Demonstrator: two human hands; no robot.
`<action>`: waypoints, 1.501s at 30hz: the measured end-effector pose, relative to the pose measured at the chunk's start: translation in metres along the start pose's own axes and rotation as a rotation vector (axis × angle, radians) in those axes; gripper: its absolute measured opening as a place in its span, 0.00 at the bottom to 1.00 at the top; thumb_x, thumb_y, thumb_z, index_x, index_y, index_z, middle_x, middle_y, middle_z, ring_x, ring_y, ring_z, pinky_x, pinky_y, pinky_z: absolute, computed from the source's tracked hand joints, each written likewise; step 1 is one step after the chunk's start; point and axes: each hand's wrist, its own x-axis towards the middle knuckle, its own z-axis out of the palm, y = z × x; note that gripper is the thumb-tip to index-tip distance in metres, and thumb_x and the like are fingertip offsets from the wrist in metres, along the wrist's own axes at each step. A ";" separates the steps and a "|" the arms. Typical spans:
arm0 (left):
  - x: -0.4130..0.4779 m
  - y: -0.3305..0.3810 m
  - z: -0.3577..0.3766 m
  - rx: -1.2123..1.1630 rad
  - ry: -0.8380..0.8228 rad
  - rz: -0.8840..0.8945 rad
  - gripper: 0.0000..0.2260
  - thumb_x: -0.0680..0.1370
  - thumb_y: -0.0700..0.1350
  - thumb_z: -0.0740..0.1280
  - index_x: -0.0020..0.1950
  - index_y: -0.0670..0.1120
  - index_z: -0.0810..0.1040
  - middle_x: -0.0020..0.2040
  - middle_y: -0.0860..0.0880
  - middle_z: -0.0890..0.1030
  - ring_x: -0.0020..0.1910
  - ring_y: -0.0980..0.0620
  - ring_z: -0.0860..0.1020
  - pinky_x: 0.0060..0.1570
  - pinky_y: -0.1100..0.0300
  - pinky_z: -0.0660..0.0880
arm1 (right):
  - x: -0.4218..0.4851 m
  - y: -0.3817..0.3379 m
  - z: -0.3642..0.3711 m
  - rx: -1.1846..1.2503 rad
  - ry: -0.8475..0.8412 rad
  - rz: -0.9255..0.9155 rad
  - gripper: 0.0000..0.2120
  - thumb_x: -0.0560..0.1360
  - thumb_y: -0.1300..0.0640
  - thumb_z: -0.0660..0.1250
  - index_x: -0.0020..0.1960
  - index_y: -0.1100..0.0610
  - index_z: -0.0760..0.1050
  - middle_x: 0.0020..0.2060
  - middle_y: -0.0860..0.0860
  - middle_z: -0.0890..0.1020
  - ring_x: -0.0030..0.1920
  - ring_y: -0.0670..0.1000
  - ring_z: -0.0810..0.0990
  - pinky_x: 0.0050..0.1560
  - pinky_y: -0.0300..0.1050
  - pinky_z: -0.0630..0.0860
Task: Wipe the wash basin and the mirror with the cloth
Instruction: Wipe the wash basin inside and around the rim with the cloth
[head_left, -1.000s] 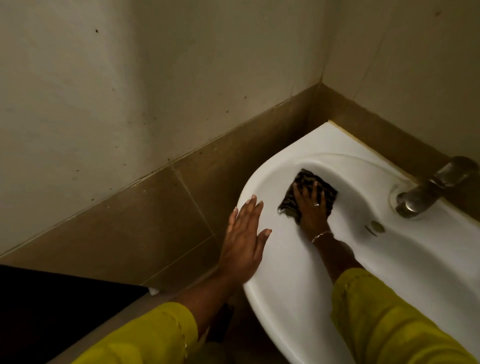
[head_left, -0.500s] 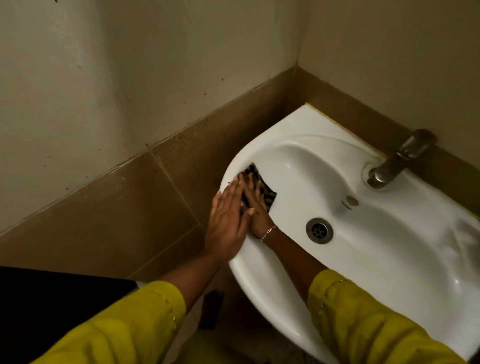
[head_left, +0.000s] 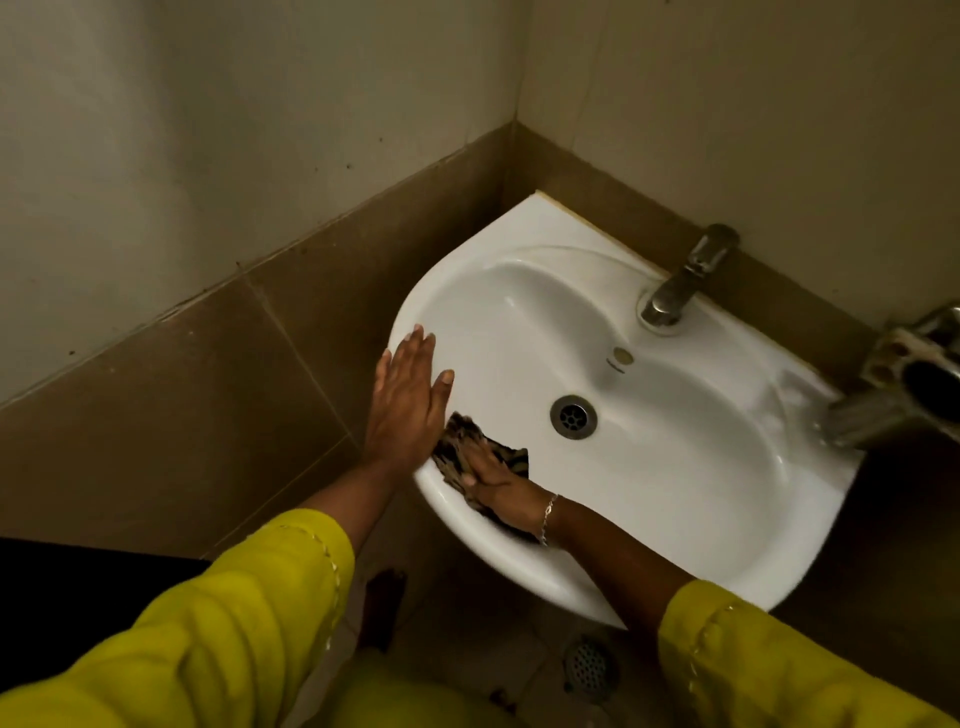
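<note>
Because the patterned cloth (head_left: 480, 462) is a thin, limp rag, it will handle as something light and soft that takes the shape of whatever it is pressed against; it has no stiffness of its own and would likely bunch or slide on glazed ceramic unless a flat palm keeps it spread. It lies on the near-left rim of the white wash basin (head_left: 691, 467), draped partly over the lip and partly down the inner slope, a short way left of the drain (head_left: 573, 417). The best hold, by my judgement, is not a pinch at a corner but a broad press through its middle, with the fingers fanned so the whole pad drags along.

That is roughly what the right hand (head_left: 498, 480) shows: it lies palm-down on the cloth, fingers extended toward the left and pressing it onto the rim, wrist with a thin bracelet angled in from the lower right. Its grip is a flat press on the cloth, not a clenched fist. The left hand (head_left: 408, 400) is released and holds nothing; it rests palm-down on the basin's left rim, fingers straight and together, thumb out toward the bowl, just touching the cloth's upper edge, apparently as a brace. The basin itself is rigid, fixed and probably slick. No mirror is in view.
</note>
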 end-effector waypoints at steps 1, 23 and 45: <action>0.000 0.000 0.000 0.023 -0.002 0.001 0.31 0.76 0.58 0.43 0.73 0.41 0.60 0.74 0.43 0.60 0.74 0.49 0.57 0.71 0.59 0.42 | -0.011 0.003 -0.001 -0.036 -0.040 0.052 0.25 0.82 0.59 0.49 0.74 0.58 0.42 0.75 0.53 0.42 0.75 0.53 0.38 0.74 0.48 0.38; 0.005 0.008 0.006 0.450 -0.202 -0.069 0.27 0.80 0.49 0.52 0.75 0.40 0.47 0.77 0.43 0.47 0.76 0.49 0.45 0.72 0.50 0.40 | -0.129 0.121 -0.154 -1.432 0.033 0.091 0.22 0.71 0.45 0.52 0.47 0.51 0.83 0.46 0.52 0.85 0.51 0.62 0.81 0.73 0.50 0.35; 0.006 0.007 0.004 0.440 -0.164 -0.093 0.30 0.77 0.40 0.58 0.75 0.43 0.47 0.77 0.46 0.46 0.76 0.51 0.44 0.73 0.51 0.40 | -0.086 0.138 -0.168 -1.606 0.246 -0.213 0.09 0.67 0.60 0.69 0.46 0.61 0.83 0.50 0.57 0.84 0.55 0.60 0.80 0.74 0.49 0.40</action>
